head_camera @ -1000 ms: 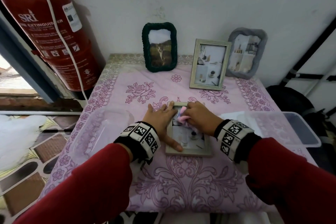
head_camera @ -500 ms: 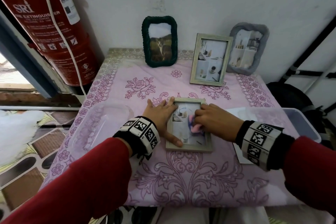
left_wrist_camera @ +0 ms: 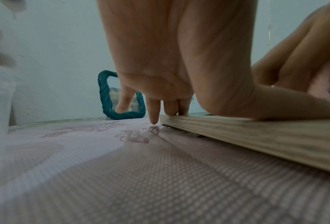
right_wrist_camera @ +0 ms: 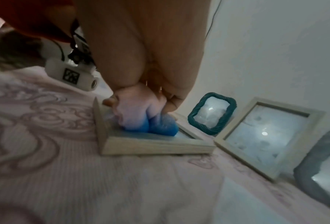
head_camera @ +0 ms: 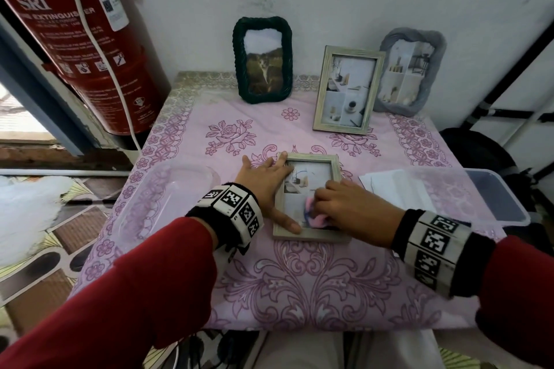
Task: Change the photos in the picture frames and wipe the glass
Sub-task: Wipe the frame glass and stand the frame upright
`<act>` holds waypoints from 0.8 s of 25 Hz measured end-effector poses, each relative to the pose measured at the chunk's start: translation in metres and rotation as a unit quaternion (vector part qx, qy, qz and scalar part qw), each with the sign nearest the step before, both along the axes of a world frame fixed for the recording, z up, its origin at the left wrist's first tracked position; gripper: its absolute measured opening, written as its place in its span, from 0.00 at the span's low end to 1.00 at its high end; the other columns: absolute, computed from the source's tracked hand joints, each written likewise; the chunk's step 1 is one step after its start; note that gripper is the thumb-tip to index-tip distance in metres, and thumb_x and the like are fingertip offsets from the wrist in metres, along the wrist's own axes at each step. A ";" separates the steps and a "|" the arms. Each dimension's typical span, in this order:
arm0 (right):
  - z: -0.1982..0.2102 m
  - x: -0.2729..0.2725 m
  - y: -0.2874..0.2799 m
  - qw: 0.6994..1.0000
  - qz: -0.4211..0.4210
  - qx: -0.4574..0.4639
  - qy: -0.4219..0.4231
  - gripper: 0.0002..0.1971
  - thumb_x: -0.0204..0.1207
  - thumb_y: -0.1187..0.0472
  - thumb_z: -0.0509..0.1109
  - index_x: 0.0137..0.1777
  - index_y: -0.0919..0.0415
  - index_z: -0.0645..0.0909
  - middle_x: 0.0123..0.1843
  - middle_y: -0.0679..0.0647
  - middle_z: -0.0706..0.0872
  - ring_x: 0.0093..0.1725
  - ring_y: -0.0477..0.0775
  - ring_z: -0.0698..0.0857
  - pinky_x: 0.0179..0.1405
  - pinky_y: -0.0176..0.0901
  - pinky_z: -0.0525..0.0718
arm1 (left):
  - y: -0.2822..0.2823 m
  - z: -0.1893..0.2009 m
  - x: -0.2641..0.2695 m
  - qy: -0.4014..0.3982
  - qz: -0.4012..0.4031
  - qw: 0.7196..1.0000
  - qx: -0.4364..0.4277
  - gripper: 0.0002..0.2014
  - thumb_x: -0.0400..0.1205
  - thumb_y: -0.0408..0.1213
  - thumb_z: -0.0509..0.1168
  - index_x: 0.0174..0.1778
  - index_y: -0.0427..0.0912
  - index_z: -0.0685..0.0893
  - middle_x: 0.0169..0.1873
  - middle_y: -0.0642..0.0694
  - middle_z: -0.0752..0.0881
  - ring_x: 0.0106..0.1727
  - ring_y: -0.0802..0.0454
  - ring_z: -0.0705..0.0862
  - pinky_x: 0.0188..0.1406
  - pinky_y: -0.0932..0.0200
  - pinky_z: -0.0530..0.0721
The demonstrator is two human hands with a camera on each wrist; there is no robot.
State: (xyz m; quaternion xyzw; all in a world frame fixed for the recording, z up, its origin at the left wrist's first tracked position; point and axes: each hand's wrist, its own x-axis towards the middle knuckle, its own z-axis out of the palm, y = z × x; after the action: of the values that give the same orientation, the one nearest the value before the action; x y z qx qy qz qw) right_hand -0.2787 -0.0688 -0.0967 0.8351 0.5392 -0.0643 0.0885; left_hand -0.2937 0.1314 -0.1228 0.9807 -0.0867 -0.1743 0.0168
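Note:
A pale wooden picture frame point(head_camera: 308, 157) point(left_wrist_camera: 256, 133) point(right_wrist_camera: 150, 146) lies flat, glass up, on the pink floral tablecloth point(head_camera: 299, 278). My left hand point(head_camera: 266, 183) point(left_wrist_camera: 169, 75) rests flat on its left edge, fingers straight, thumb along the near rail. My right hand point(head_camera: 341, 207) point(right_wrist_camera: 141, 68) grips a pink and blue cloth point(head_camera: 314, 216) point(right_wrist_camera: 146, 119) and presses it on the lower part of the glass. Three more frames stand against the wall: a dark green one point(head_camera: 263, 60) point(left_wrist_camera: 106, 97) point(right_wrist_camera: 212, 113), a pale wooden one point(head_camera: 347, 88) point(right_wrist_camera: 265, 134), and a grey one point(head_camera: 407, 72) point(right_wrist_camera: 317, 174).
A red fire extinguisher point(head_camera: 81, 39) hangs at the left by the table's corner. A clear plastic lid point(head_camera: 162, 201) lies left of my left arm. A clear tub point(head_camera: 491, 198) with white paper point(head_camera: 386, 186) beneath it stands at the right edge.
My right hand has drawn the cloth from the top of the glass down toward the near end. The left hand has stayed on the frame's left edge.

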 end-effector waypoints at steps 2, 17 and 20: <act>0.005 0.009 -0.007 0.999 -0.021 -0.020 -0.025 0.12 0.82 0.57 0.53 0.58 0.52 0.76 0.58 0.49 0.78 0.59 0.54 0.72 0.57 0.45 0.66 | 0.000 -0.001 0.001 0.001 0.003 1.000 -0.010 0.65 0.52 0.78 0.66 0.81 0.52 0.47 0.83 0.49 0.40 0.84 0.46 0.50 0.77 0.26 0.46; 0.012 0.019 -0.011 0.999 0.036 -0.031 -0.014 0.12 0.83 0.49 0.55 0.61 0.43 0.77 0.61 0.43 0.78 0.60 0.51 0.71 0.50 0.44 0.59 | -0.001 0.002 0.000 0.003 0.003 1.000 -0.003 0.65 0.52 0.77 0.67 0.81 0.51 0.47 0.83 0.49 0.40 0.84 0.47 0.50 0.77 0.26 0.48; 0.008 0.029 -0.004 0.998 0.012 -0.044 -0.051 0.11 0.83 0.52 0.55 0.60 0.45 0.75 0.61 0.44 0.77 0.61 0.52 0.70 0.51 0.42 0.59 | -0.001 0.002 0.001 0.005 0.004 1.000 -0.001 0.66 0.52 0.77 0.67 0.81 0.51 0.48 0.83 0.48 0.40 0.84 0.48 0.49 0.77 0.26 0.47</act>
State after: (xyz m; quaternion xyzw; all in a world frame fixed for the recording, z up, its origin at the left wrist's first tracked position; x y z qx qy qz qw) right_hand -0.2493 -0.0728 -0.0887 0.8259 0.5408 -0.0438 0.1534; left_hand -0.2927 0.1305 -0.1209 0.9801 -0.0829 -0.1795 0.0184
